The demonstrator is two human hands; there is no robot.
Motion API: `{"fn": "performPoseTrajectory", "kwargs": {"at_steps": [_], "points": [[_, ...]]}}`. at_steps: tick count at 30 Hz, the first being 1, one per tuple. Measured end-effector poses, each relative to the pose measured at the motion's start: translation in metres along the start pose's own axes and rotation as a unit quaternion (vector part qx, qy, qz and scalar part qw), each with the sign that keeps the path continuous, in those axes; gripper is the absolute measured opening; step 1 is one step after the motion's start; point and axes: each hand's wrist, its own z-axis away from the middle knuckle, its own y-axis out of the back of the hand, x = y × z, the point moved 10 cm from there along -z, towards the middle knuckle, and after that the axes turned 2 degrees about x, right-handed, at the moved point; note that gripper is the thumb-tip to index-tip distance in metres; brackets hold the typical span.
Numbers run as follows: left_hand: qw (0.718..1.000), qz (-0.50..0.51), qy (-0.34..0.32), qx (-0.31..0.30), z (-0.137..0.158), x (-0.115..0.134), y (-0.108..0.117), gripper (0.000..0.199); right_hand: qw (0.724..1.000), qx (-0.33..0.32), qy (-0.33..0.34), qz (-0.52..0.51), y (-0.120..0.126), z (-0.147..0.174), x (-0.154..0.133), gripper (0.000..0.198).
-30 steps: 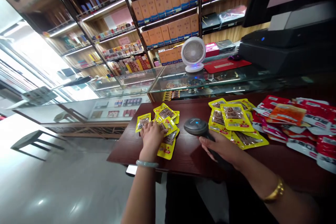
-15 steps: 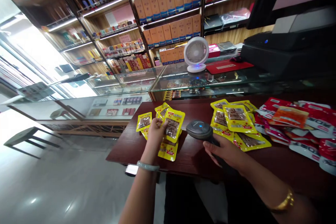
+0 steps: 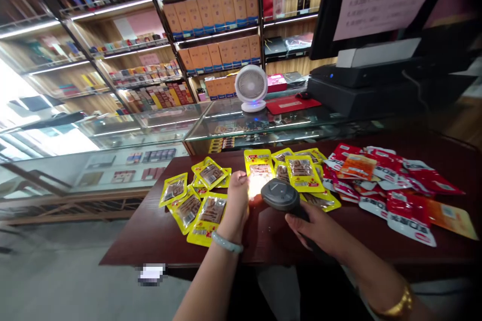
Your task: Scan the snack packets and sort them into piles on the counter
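Observation:
My left hand (image 3: 238,195) is closed on the lower left edge of a yellow snack packet (image 3: 258,160) with a see-through window. Bright light from the barcode scanner (image 3: 280,193) falls on the packet's lower part. The dark grey scanner is in my right hand (image 3: 316,225), fingers wrapped round its handle, its head pointing at the packet. Several yellow packets (image 3: 188,209) lie spread to the left of my left hand. Another pile of yellow packets (image 3: 303,173) lies just beyond the scanner, partly hidden by it.
Red and white packets (image 3: 406,215) are heaped on the right of the dark red table (image 3: 124,241). Behind the table stands a glass counter (image 3: 211,115) with a white fan (image 3: 251,88), a red mat (image 3: 293,104) and a black cash drawer (image 3: 361,90). A monitor (image 3: 327,15) overhangs the right.
My left hand has carried a yellow packet right, away from the left pile, to in front of the scanner. The scanner's light is now on. The view has turned to the right.

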Motion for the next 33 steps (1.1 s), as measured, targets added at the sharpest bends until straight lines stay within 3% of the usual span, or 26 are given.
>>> {"fn": "performPoseTrajectory", "kwargs": {"at_steps": [9,12,15,17,20,22,24,25,27,29,30,33], "points": [[0.985,0.051,0.11,-0.121,0.014,-0.026,-0.104,0.043,0.996,0.087,0.013,-0.021,0.056,0.015,0.007,0.044],[0.981,0.071,0.111,-0.142,0.016,-0.031,-0.137,0.04,0.994,0.106,0.006,-0.02,0.066,0.02,0.007,0.045],[0.971,0.089,0.126,-0.181,0.019,-0.036,-0.158,0.034,0.992,0.119,-0.011,-0.027,0.071,0.026,0.01,0.046],[0.964,0.091,0.134,-0.209,0.02,-0.036,-0.16,0.03,0.992,0.12,-0.026,-0.035,0.07,0.027,0.014,0.047],[0.972,0.044,0.092,-0.211,0.007,-0.025,-0.134,0.026,0.994,0.092,-0.038,-0.034,0.062,0.021,0.024,0.049],[0.984,-0.049,0.017,-0.173,-0.01,-0.008,-0.096,0.023,0.996,0.077,-0.039,-0.03,0.054,0.013,0.028,0.05],[0.974,-0.189,-0.081,-0.098,-0.028,0.017,-0.046,0.024,0.997,0.064,-0.031,-0.025,0.042,0.005,0.027,0.05],[0.953,-0.274,-0.119,-0.05,-0.037,0.03,-0.019,0.028,0.998,0.058,-0.024,-0.024,0.036,0.002,0.025,0.049],[0.878,-0.445,-0.169,0.044,-0.052,0.051,0.031,0.045,0.999,0.042,-0.011,-0.029,0.02,-0.006,0.017,0.048],[0.801,-0.566,-0.15,0.123,-0.067,0.062,0.076,0.07,0.999,0.019,-0.01,-0.038,0.002,-0.014,0.011,0.047],[0.777,-0.6,-0.124,0.144,-0.075,0.063,0.096,0.085,0.999,0.007,-0.014,-0.04,-0.007,-0.017,0.009,0.047],[0.755,-0.638,-0.034,0.146,-0.094,0.054,0.134,0.116,0.999,-0.026,-0.014,-0.041,-0.029,-0.028,0.004,0.047]]}}
